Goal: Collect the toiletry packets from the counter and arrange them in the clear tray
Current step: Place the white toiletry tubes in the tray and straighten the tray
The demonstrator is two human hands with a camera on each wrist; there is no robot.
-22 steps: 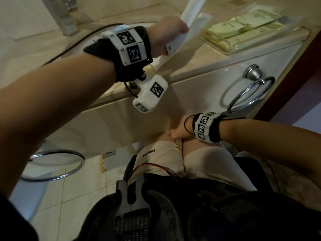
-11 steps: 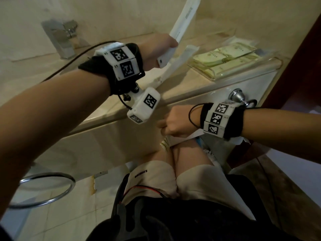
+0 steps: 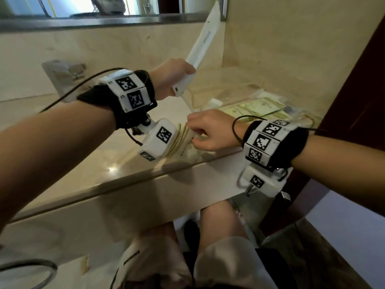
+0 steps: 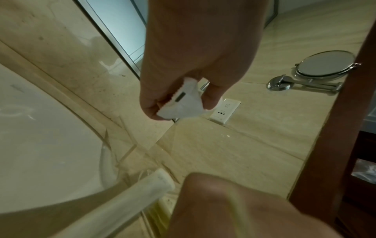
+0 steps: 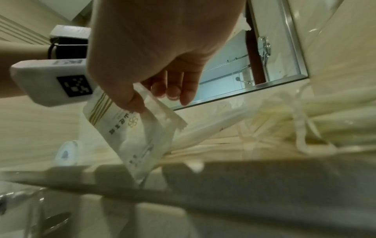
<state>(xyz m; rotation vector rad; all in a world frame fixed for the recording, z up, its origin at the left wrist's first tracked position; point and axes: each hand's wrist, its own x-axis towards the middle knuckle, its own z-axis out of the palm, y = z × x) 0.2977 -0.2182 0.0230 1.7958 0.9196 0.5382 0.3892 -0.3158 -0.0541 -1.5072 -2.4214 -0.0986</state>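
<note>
My left hand (image 3: 173, 78) grips the lower end of a long white packet (image 3: 203, 45) that points up toward the mirror; the left wrist view shows its crimped end (image 4: 181, 103) pinched between thumb and fingers. My right hand (image 3: 205, 132) pinches a cream packet with gold stripes (image 3: 183, 142) just above the counter's front edge, seen hanging from thumb and fingers in the right wrist view (image 5: 130, 132). The clear tray (image 3: 300, 117) sits at the counter's right end, behind the right hand, with several pale green packets (image 3: 258, 108) lying flat in it.
A chrome tap (image 3: 62, 74) stands at the back left by the sink (image 4: 40, 145). The mirror's frame (image 3: 104, 20) runs along the wall. A wall socket (image 4: 224, 111) and a round shaving mirror (image 4: 325, 64) hang on the side wall. A dark wooden door frame (image 3: 343, 101) borders the counter's right.
My right hand rose from my lap below the counter to the countertop and now holds a striped packet. The left hand kept its long white packet raised. The head view tilted upward.
</note>
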